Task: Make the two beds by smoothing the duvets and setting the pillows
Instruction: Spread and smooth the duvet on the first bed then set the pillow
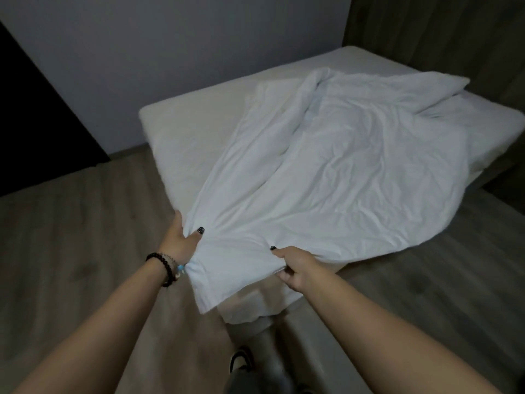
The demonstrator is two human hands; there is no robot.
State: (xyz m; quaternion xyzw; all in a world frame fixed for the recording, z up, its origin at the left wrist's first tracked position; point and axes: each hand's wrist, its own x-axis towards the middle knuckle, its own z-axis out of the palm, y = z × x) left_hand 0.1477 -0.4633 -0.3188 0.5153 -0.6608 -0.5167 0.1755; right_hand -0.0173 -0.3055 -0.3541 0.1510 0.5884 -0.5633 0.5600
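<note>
One bed (181,132) with a cream mattress cover is in view, standing on a grey-brown wood-plank floor (71,228) against a pale grey wall (170,38). One rumpled white fabric duvet (341,172) lies across the bed, bunched into long folds along the middle and spread wider toward the bed's right side, its near edge hanging over the bed's foot corner. At the far right end of the bed, the duvet's upper corner rises in a puffed point; whether a pillow lies beneath it cannot be told. Two hands hold the duvet's near edge at the foot of the bed: the left hand (181,240) pinches a gathered fold between thumb and fingers, and the right hand (295,265) grips the hem with its fingers curled under. Two bracelets (164,268), one of dark beads, circle the left wrist. One dark shoe (241,359) shows below the bed's foot corner.
</note>
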